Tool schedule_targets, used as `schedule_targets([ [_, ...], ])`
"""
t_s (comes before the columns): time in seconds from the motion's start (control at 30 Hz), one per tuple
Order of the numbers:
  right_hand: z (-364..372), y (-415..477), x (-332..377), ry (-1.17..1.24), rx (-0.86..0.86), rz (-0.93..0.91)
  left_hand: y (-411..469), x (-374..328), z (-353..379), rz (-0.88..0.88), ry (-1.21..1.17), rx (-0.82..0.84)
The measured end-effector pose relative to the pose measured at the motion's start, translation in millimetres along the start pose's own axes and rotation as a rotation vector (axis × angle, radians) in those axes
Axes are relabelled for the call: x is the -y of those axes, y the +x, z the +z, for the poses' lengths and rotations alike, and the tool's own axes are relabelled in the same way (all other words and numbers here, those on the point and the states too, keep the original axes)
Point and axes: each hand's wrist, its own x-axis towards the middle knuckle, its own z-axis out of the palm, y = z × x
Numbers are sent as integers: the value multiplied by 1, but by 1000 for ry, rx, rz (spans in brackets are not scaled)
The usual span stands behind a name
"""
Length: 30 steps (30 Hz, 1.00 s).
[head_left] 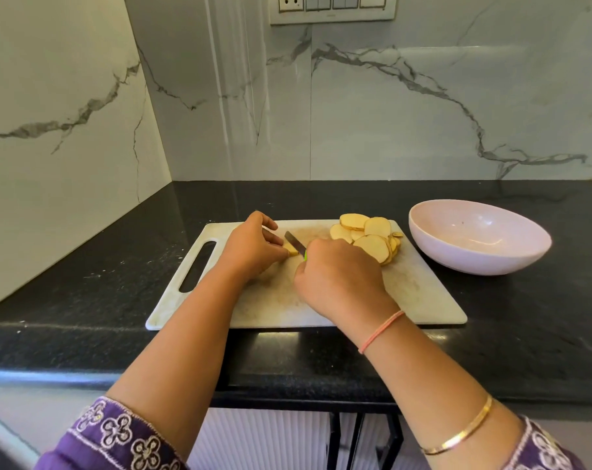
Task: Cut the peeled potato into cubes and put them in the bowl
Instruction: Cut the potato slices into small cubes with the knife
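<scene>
So, a small potato piece (292,251) lies on the board (416,290), a little left of its middle, and the left hand (254,247) pinches it from the left with curled fingertips. The knife (295,243) rests its short blade on the piece, tip pointing away and to the left. The right hand (338,279) is clenched round the handle and covers nearly all of it, so only a sliver of green shows where blade meets fist. That fist also hides the near side of the piece.

Round slices (369,237) are heaped at the board's far right corner, overlapping one another, just beyond the right knuckles. They sit between the cutting spot and the bowl (457,259). The bowl is pale pink, wide and shallow, and stands on the table (84,283) just off the board's right edge, apart from it.

The board is white and stained, with a slot handle at its left end, and its near edge lies close to the table's front lip. The table is black and speckled and runs into a corner at the left. Marble-veined wall (423,113) rises behind, with a switch plate (333,8) at the top edge of the view. The right wrist wears a pink thread (382,330), and further up that arm is a gold bangle (464,432). Purple embroidered sleeves (118,435) show at the bottom.
</scene>
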Motion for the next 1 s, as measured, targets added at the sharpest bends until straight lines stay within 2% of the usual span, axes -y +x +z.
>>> schedule_targets([
  [0.3,7,1,3,-103,39,-99,3,0,0,-15,-27,-11],
  [0.6,9,1,7,-108,80,-100,3,0,-1,-39,-43,2],
  [0.83,0,-14,10,-135,26,-171,5,2,-4,-23,-19,-4],
  [1.0,-12,-25,0,-50,11,-149,3,6,-3,-14,-13,3],
])
